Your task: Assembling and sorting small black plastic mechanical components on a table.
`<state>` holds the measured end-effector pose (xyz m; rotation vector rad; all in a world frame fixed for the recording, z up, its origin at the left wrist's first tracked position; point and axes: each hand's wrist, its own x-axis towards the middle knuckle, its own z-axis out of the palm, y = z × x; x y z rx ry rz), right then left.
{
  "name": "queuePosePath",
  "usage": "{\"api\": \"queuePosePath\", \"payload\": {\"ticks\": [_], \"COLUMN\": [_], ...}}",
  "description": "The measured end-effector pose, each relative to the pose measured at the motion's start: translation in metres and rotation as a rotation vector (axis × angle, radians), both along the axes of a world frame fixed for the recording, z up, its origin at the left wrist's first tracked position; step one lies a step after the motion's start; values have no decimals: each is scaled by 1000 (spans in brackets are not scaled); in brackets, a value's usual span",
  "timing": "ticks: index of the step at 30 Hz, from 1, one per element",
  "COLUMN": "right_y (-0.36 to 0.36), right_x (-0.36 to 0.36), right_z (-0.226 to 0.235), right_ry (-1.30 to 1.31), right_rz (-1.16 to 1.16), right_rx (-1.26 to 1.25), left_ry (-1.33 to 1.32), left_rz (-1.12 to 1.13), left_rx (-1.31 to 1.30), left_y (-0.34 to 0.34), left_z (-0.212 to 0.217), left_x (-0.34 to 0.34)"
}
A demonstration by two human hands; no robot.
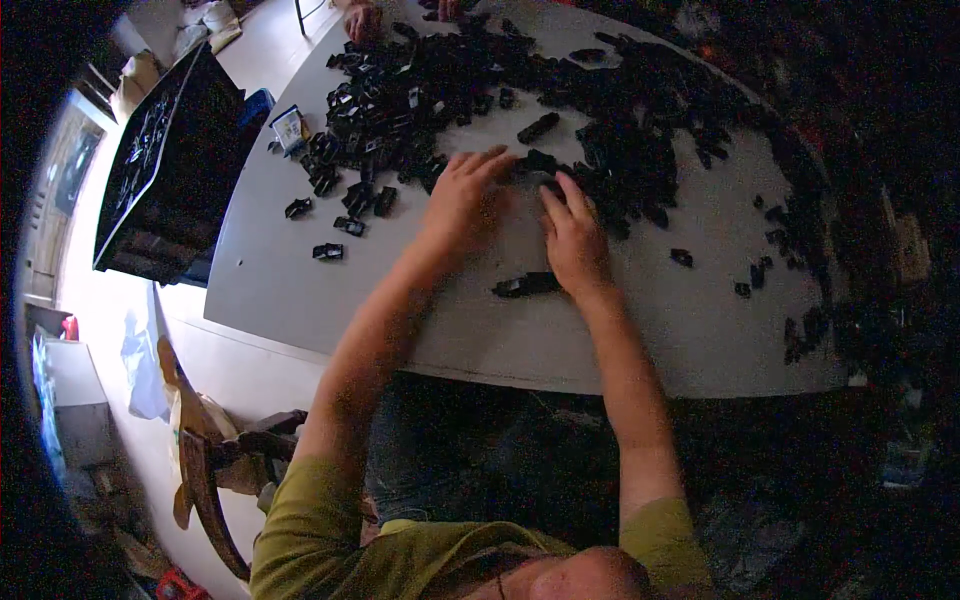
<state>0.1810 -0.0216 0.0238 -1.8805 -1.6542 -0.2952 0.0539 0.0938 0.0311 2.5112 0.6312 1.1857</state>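
On the pale table, my left hand [468, 198] hovers by the edge of a large heap of small black plastic parts [400, 110], its fingers stretched out and slightly blurred. My right hand [577, 235] lies a little to the right, thumb and fingers apart, its fingertips close to a black part [540, 162] between the two hands. Whether a fingertip touches that part cannot be made out. Just left of my right wrist lies a longer black piece [527, 286]. A second dark heap [630, 165] spreads beyond my right hand.
Single black parts [328, 252] lie scattered at the left. A small blue and white box [289, 130] stands beside the heap. Another person's hand [362, 22] rests at the far edge. Left of the table stands a large black crate [170, 170]; a wooden chair [205, 480] is lower left.
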Motion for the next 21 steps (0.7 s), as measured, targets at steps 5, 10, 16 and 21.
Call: {"api": "queuePosePath", "payload": {"ticks": [5, 10, 16, 21], "right_y": [-5, -20, -21, -27], "right_x": [-1, 1, 8, 13], "right_z": [1, 4, 8, 4], "right_ry": [91, 220, 477, 398], "right_rz": [21, -84, 106, 118], "right_rx": [-141, -179, 15, -92], "left_ry": [245, 136, 134, 185], "left_rz": [-41, -204, -386, -467], "left_rx": [-54, -523, -162, -395], "left_y": [6, -4, -8, -5], "left_z": [-9, 0, -3, -4], "left_x": [0, -13, -7, -14]}}
